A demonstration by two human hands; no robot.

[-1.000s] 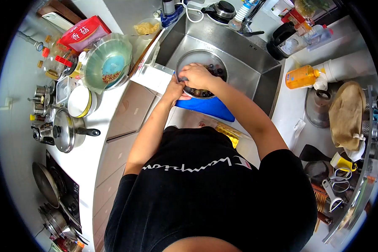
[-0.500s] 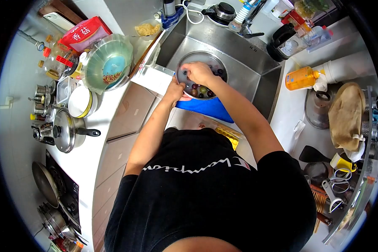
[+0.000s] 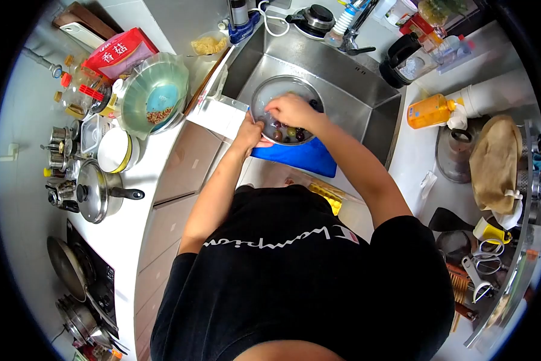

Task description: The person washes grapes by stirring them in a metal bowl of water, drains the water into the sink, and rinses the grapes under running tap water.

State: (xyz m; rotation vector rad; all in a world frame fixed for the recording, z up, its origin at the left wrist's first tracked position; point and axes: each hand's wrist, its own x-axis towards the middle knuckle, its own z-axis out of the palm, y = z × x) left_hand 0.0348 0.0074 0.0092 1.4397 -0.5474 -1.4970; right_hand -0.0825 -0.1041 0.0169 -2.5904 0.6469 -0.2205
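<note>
Metal bowl [image 3: 274, 89] — left hand [image 3: 250, 131] clasps it, right hand [image 3: 293, 111] curls over it

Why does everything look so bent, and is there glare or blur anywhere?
Head view: probably a very wide lens, since the left counter curves and the corners go black; head view: pale sheen on the metal sink; head view: the right hand over the bowl is too small to judge for blur.
</note>
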